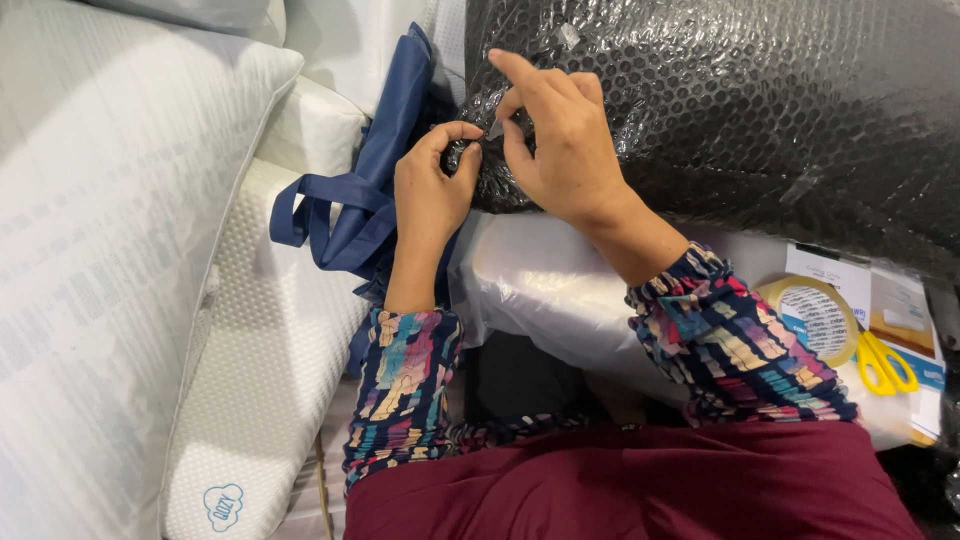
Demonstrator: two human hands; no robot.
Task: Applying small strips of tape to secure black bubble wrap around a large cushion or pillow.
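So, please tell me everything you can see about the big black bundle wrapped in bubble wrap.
The black bundle is large and rounded, covered in clear, shiny bubble wrap with strips of clear tape on it. It fills the upper right of the view and lies on a white plastic-wrapped package. At its left end, the left hand and the right hand pinch the wrap. A navy fabric bag lies against that end.

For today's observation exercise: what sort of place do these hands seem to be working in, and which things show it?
Probably a packing or storeroom area for bedding. A black bundle in bubble wrap, a tape roll beside yellow scissors, and wrapped white pillows suggest it.
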